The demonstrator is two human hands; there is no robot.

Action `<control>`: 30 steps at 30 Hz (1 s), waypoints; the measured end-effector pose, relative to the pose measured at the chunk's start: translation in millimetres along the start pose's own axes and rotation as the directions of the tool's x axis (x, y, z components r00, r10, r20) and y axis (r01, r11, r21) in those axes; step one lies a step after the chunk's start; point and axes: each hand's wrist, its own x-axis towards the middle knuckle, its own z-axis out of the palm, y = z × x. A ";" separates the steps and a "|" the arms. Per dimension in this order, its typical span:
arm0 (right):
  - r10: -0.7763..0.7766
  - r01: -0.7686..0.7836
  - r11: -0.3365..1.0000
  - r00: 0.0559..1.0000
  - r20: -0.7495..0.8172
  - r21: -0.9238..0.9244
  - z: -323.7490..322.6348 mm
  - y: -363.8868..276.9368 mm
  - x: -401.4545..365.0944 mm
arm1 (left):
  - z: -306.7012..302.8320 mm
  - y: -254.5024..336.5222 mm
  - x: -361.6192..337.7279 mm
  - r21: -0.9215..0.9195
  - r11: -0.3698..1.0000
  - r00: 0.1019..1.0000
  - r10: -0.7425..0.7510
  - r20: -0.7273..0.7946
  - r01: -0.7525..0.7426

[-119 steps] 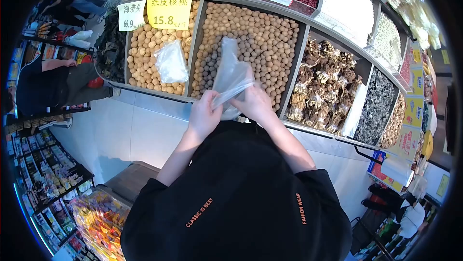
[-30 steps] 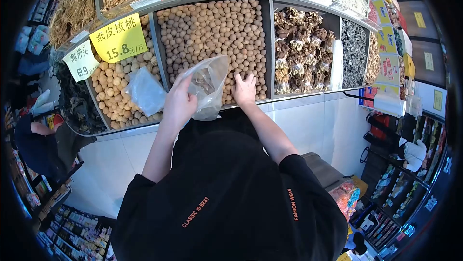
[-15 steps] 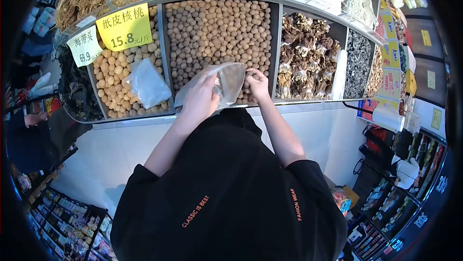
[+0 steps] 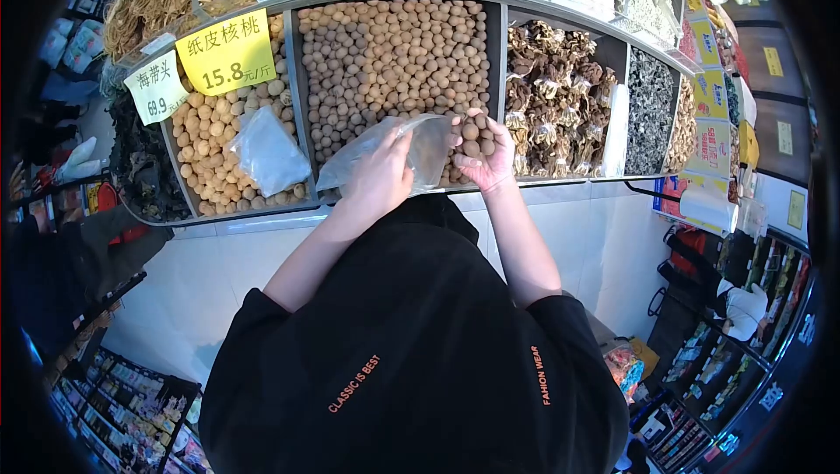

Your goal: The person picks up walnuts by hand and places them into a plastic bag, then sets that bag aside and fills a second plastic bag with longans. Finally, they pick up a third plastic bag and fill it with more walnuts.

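Note:
My left hand [image 4: 381,176] holds a clear plastic bag [image 4: 427,148] over the front of the middle bin, with the bag's mouth facing right. Several round brown nuts [image 4: 472,134] lie in my right hand [image 4: 490,159], palm up and fingers curled around them, right beside the bag's mouth. Beneath both hands is the bin of round brown nuts [image 4: 402,54]. What the bag holds, if anything, cannot be made out.
Left of the middle bin, walnuts [image 4: 206,137] carry a folded plastic bag [image 4: 271,154] and a yellow price sign [image 4: 226,52]. Dried bundled goods [image 4: 560,80] and black dried pieces [image 4: 647,115] fill bins at right. A metal rim [image 4: 306,214] edges the front.
My right hand has turned palm up and now shows several nuts in it. The fingers of my left hand have shifted slightly on the bag.

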 end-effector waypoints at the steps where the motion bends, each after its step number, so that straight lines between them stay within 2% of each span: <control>1: 0.010 -0.010 1.000 1.000 0.002 0.002 3.1 3.0 0.4 | -0.6 3.4 -1.5 -0.027 1.000 1.000 0.014 -0.013 -0.014; 4: 0.116 -0.117 0.988 0.993 -0.013 -0.101 10.7 17.3 6.4 | 0.3 10.3 -6.6 -0.062 0.997 0.995 0.038 -0.087 -0.043; 5: 0.172 -0.181 0.966 0.983 -0.064 -0.182 13.0 20.2 9.0 | -1.4 13.8 -8.3 -0.073 0.997 0.999 0.008 -0.046 -0.011; 6: 0.233 -0.268 0.919 0.961 -0.150 -0.289 9.5 20.8 12.6 | -0.5 15.0 -10.4 -0.059 0.997 0.997 0.044 -0.060 -0.048; 8: 0.252 -0.396 0.864 0.874 -0.415 -0.309 1.8 28.6 16.8 | 7.6 10.7 -11.4 -0.147 0.987 0.997 0.066 -0.028 -0.069; 9: 0.231 -0.462 0.798 0.827 -0.513 -0.386 -0.8 33.4 19.6 | 7.0 13.0 -12.3 -0.148 0.987 0.998 0.056 -0.037 -0.061; 10: 0.330 -0.514 0.778 0.824 -0.460 -0.363 -10.8 34.9 23.6 | 5.3 16.3 -12.7 -0.143 0.988 0.996 0.071 0.048 -0.063; 11: 0.232 -0.460 0.803 0.827 -0.512 -0.378 -21.8 43.9 25.1 | 4.1 18.2 -13.0 -0.138 0.988 0.987 0.086 0.135 -0.067; 12: 0.130 -0.404 0.823 0.819 -0.559 -0.399 -13.6 58.1 27.9 | 4.2 18.3 -12.4 -0.140 0.988 0.989 0.082 0.125 -0.064; 13: 0.191 -0.376 0.831 0.885 -0.425 -0.410 -31.3 67.3 33.8 | 5.2 18.1 -11.6 -0.129 0.985 0.977 0.137 0.162 -0.116; 14: 0.193 -0.381 0.827 0.883 -0.427 -0.414 -48.7 68.7 36.6 | 6.4 18.7 -12.0 -0.122 0.978 0.961 0.190 0.202 -0.167; 16: 0.172 -0.386 0.695 0.908 -0.382 -0.606 -50.7 77.2 40.8 | -0.3 23.4 -14.2 -0.176 0.975 0.961 0.171 0.217 -0.134; 18: 0.161 -0.360 0.532 0.932 -0.326 -0.766 -51.6 87.6 47.2 | 6.3 14.1 -16.8 -0.273 0.941 0.973 0.222 0.057 -0.199; 19: 0.159 -0.337 0.442 0.942 -0.297 -0.831 -51.6 92.5 50.3 | 7.6 11.1 -17.1 -0.273 0.941 0.973 0.222 0.057 -0.199; 21: 0.160 -0.274 0.250 0.957 -0.240 -0.928 -51.5 100.8 53.7 | 8.3 7.9 -18.9 -0.259 0.915 0.937 0.246 -0.246 -0.308; 22: 0.164 -0.234 0.148 0.964 -0.209 -0.961 -51.0 102.8 57.3 | 6.2 6.3 -19.3 -0.259 0.914 0.937 0.250 -0.246 -0.312; 25: 0.196 -0.094 -0.161 0.973 -0.125 -0.982 -49.5 104.1 66.8 | -1.3 0.0 -20.1 -0.312 0.944 0.984 0.063 -0.165 -0.112; 26: 0.214 -0.043 -0.261 0.972 -0.101 -0.964 -49.3 102.5 69.4 | 0.2 -5.1 -18.7 -0.313 0.943 0.984 0.064 -0.164 -0.113; 27: 0.333 0.044 -0.353 0.939 -0.082 -0.935 -46.4 99.1 73.1 | -1.4 -7.0 -16.7 -0.265 0.953 0.963 0.078 -0.258 -0.148; 28: 0.333 0.042 -0.353 0.939 -0.083 -0.935 -43.8 98.4 72.2 | -2.7 -8.2 -15.9 -0.213 0.961 0.933 0.095 -0.348 -0.177; 29: 0.242 -0.020 -0.442 0.960 -0.140 -0.897 -41.2 98.4 70.8 | -5.2 -9.2 -19.3 -0.458 0.889 0.978 -0.082 -0.194 -0.017; 30: 0.146 -0.086 -0.522 0.971 -0.188 -0.849 -37.0 98.2 69.3 | -9.3 -9.1 -18.5 -0.458 0.889 0.977 -0.083 -0.195 -0.016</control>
